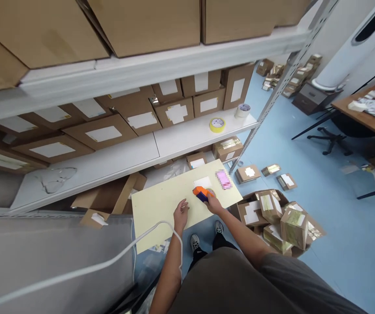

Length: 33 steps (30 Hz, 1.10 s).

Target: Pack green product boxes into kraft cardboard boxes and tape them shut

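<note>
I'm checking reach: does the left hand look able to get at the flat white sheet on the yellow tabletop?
Probably yes: the left hand looks empty, and the orange and blue handheld tool leaves the sheet mostly uncovered.

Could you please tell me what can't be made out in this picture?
All in the head view:
- Orange tool: its handle is partly covered by the right hand gripping it.
- Pink thing on the pale tabletop: blurred into pixel blocks, so its details are lost.
- White label on a shelved box: any print is too small to read.
- Upper boxes: their tops are cut off by the picture's top edge.
</note>
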Each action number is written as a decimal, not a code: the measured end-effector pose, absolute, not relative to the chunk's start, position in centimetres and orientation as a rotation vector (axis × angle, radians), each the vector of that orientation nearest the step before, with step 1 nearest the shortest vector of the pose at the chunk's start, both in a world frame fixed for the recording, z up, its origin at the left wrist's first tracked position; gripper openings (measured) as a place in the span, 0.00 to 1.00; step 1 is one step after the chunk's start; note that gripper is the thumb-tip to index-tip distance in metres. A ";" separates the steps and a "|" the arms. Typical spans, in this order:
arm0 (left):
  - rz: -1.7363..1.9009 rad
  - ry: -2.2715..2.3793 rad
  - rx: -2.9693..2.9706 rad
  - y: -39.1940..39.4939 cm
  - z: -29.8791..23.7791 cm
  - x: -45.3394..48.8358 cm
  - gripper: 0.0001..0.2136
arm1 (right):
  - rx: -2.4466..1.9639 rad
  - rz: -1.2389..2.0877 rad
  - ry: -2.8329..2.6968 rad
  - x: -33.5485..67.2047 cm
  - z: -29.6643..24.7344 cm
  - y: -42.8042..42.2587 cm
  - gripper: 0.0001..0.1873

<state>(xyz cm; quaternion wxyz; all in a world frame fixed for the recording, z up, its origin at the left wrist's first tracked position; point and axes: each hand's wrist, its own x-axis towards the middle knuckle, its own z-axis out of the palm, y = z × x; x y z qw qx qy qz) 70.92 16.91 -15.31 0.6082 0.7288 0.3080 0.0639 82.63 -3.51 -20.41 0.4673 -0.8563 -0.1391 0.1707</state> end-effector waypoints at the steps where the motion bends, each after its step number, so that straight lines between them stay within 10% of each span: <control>1: 0.180 0.696 1.673 17.3 -14.4 71.7 0.21 | -2.121 0.448 -0.403 83.4 -18.5 -4.0 0.21; 13: 0.205 0.112 1.620 18.4 0.7 78.3 0.26 | -1.995 0.176 -0.831 86.4 1.1 -7.7 0.25; 33: 0.498 0.072 1.840 19.5 6.4 76.2 0.16 | -2.088 0.051 -0.842 83.8 5.0 -6.5 0.27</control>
